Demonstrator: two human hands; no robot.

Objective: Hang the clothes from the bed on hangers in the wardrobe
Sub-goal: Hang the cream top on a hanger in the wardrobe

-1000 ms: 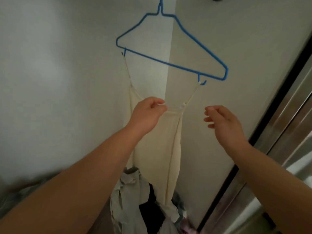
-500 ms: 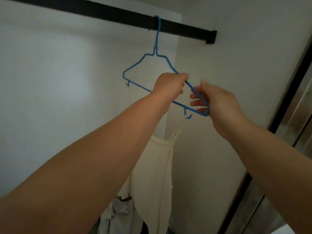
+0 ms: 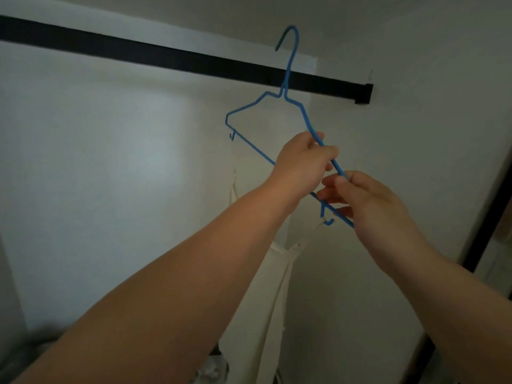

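Hanger [image 3: 250, 120], blue wire, now lifted: its hook stands above the black wardrobe rail [image 3: 166, 55], clear of it, where half a second ago it sat hooked over that rail. So the garment is off the rail again, or being reseated; judged as an adjustment, not a finished hang. Left hand [image 3: 300, 164] clenched round the hanger's right-hand sloping wire, below the rail. Right hand [image 3: 368, 202] pinches the same wire lower down near the hanger's end, fingers curled about it. Cream strappy dress [image 3: 263, 295] hangs from the hanger's small lower notches, well below the rail; one strap seen at the near notch, the far strap faint against the wall. Hard to make out: whether the hook tip touches the rail from behind; the dress hem, cut off by the left forearm; a dim heap of clothes [image 3: 210, 370] far below the rail, blurred.
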